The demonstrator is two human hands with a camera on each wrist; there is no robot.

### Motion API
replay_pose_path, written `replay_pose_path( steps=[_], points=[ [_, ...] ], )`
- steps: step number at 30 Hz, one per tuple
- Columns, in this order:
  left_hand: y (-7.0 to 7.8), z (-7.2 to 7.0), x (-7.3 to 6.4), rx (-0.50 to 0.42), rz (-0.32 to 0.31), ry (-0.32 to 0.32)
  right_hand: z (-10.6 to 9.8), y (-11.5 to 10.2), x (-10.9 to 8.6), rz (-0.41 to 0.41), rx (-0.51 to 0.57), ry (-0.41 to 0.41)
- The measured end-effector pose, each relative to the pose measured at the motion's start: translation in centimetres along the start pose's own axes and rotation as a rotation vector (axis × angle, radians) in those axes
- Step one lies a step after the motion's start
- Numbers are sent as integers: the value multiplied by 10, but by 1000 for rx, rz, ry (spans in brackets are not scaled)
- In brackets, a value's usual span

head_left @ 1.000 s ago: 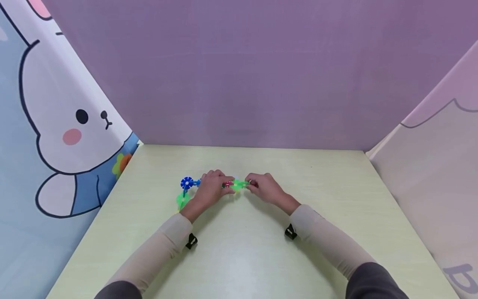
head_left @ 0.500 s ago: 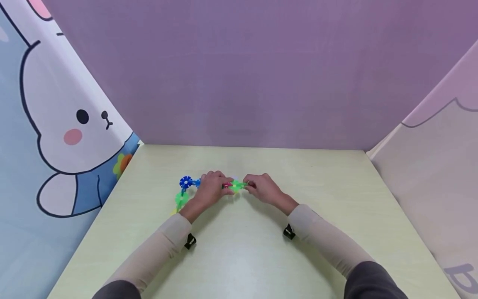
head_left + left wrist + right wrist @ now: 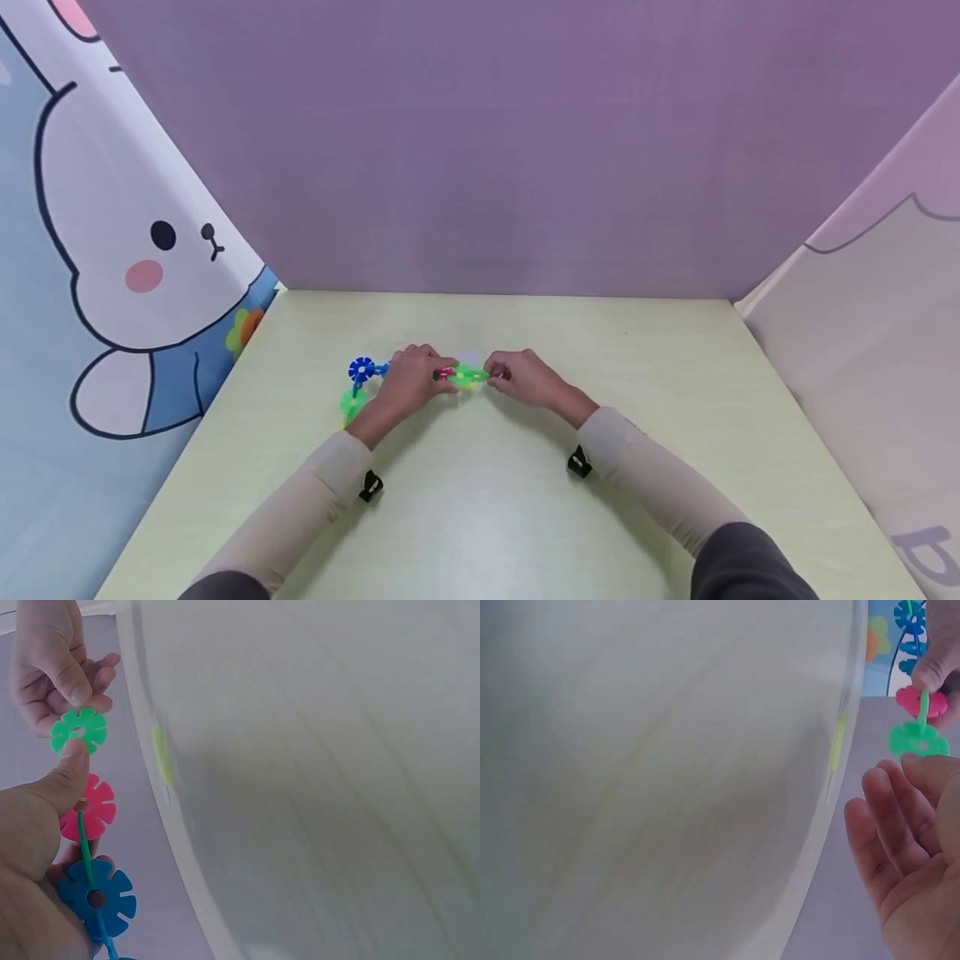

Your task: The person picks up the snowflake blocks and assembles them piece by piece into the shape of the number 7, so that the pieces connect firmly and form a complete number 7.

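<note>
A chain of flower-shaped plastic interlocking discs spans both hands. My left hand point(image 3: 411, 379) grips it at the pink disc point(image 3: 94, 808), its thumb reaching the bright green disc point(image 3: 79, 729). My right hand point(image 3: 528, 377) pinches the far edge of that green disc, thumb and index fingertip together; its other fingers show loosely bent in the right wrist view. Past my left palm runs a blue disc point(image 3: 99, 898), joined to the pink one by a thin green disc seen edge-on. A dark blue disc point(image 3: 362, 369) and another green disc point(image 3: 352, 403) continue the chain leftward.
A small yellow piece point(image 3: 161, 755) lies on the pale table point(image 3: 480, 500) below the hands. A purple panel point(image 3: 510, 150) rises at the back edge. Printed cloth with a rabbit point(image 3: 150, 250) stands on the left, pale cloth point(image 3: 885, 358) on the right.
My left hand has shifted left with the chain, and the green disc between the hands has moved left too. My right hand has come slightly left.
</note>
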State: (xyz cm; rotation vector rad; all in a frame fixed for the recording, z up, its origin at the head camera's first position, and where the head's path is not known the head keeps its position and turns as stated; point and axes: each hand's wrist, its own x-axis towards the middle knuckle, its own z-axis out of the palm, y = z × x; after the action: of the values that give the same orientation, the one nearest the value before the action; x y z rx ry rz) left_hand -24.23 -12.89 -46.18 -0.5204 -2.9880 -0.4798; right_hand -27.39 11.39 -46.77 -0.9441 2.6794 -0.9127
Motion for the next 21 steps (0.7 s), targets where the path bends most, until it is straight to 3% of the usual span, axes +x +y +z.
replay_pose_path(
  steps=[12,21],
  points=[
    [-14,-2,-10,4,6,-8,-1,5,6,12,25,21],
    [-26,-9,-20,8,37,36,4,9,17,64,57,-10]
  ],
)
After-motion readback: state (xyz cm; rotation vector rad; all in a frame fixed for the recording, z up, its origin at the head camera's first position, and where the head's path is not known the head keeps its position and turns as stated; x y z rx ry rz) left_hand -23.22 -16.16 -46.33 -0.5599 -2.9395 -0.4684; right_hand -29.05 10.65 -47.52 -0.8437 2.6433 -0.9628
